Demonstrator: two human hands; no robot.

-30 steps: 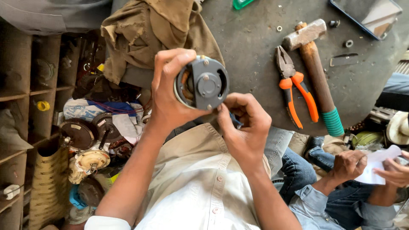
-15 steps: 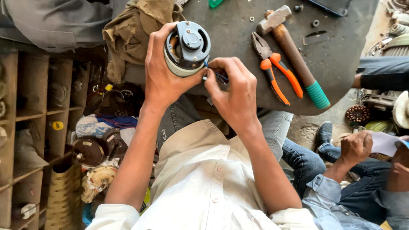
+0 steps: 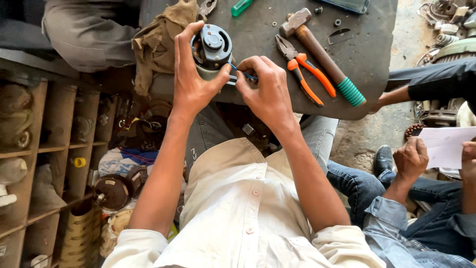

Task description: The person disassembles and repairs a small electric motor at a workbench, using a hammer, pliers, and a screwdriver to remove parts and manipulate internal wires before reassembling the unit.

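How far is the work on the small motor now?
Done: the tools are laid aside; the pliers and hammer lie unused on the dark table.
In hand: the left hand grips the motor while the right hand pinches its blue wire.
Left: the wire is loose.

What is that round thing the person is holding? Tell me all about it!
It looks like a small electric motor: a round body, pale around the side, with a dark grey metal cap and hub on top. The left hand grips it above the dark table. The right hand pinches a thin blue wire at its side.
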